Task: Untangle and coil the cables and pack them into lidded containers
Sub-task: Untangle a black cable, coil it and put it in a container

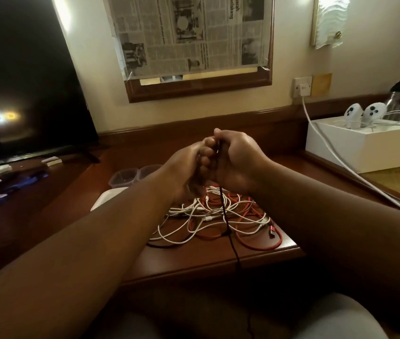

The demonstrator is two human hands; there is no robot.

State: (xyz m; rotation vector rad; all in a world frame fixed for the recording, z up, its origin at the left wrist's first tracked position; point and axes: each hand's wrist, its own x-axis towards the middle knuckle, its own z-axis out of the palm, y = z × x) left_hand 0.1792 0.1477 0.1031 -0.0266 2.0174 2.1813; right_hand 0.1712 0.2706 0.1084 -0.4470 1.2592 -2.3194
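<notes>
Together, both hands were raised above the table (218,260), touching each other. The right hand (237,161) had its fingers curled round a thin black cable (227,223), and the left hand (189,165) pressed its curled fingers against the same cable, just beside the right one. From the hands the black cable hung straight down, crossed the heap of cables below and passed over the front edge of the table toward the person's lap.

Directly under the hands lay the tangle of white cables (194,211) and red cables (260,243), mixed together on the wooden surface, with a red plug (271,231) at the right side of the heap. Behind the left forearm stood two clear containers (130,176), side by side, and near them a white lid (107,196), partly hidden by the arm.

At the right, well apart from the hands, stood a white box (355,148) with two white controllers (362,113) in it, and a thick white cord (328,152) ran from the wall socket (301,88) past the box. A dark screen (23,81) stood at the left.
</notes>
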